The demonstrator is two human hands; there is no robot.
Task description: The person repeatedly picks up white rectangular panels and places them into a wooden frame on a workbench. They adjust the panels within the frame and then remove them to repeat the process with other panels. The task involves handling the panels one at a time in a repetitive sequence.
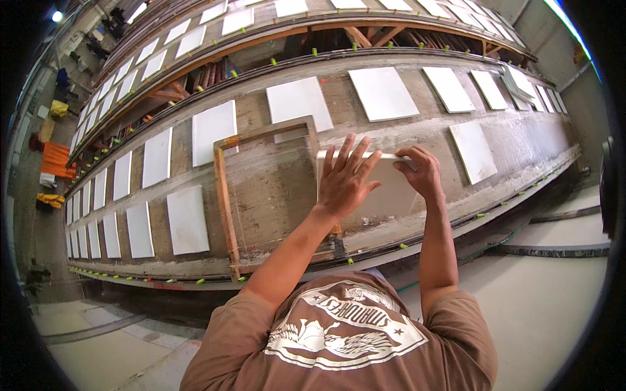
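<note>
A thin white sheet (383, 202) lies on the long table in front of me, its far edge slightly raised as a pale rim. I cannot tell whether it is cloth or board. My left hand (347, 177) reaches over its left part, palm down, with fingers spread. At the far right corner, my right hand (422, 171) pinches the edge between thumb and bent fingers. Just left of the sheet, a worn wooden frame (226, 208) rests on the table; the table surface shows through its opening. My left forearm hides part of the frame's near right corner.
The brown, stained table (417, 133) curves across the view, with white sheets (383, 94) in two rows and small green clips along its edges. A stack of white sheets (518, 85) sits at the far right. Beyond runs another table (267, 32) with sheets. Orange cloth (57, 159) hangs far left.
</note>
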